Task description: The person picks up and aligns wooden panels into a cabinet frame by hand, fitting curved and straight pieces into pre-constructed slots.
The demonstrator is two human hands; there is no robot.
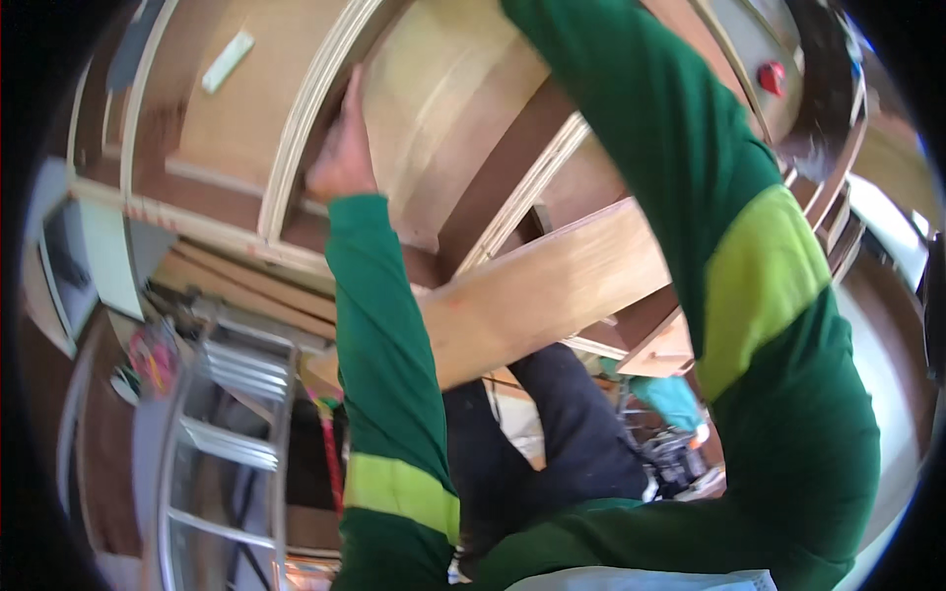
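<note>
My left hand (345,153) reaches into a compartment of a plywood frame (313,108), beside the layered edge of one divider. Its fingers stretch out along that divider, with no object visible in them; whether the palm presses on the wood I cannot tell. Behind the hand is a pale plywood panel (434,98). My right arm, in a green sleeve with a lime band, runs up past the top edge of the picture, so the right hand is out of sight. Between my arms, a loose-looking wooden board (552,295) slants across the frame's near side.
An aluminium ladder (227,443) stands at the lower left. A small white strip (228,62) lies in the far-left compartment, and a red object (772,77) sits at the upper right. Teal cloth (670,399) and clutter lie beyond my legs.
</note>
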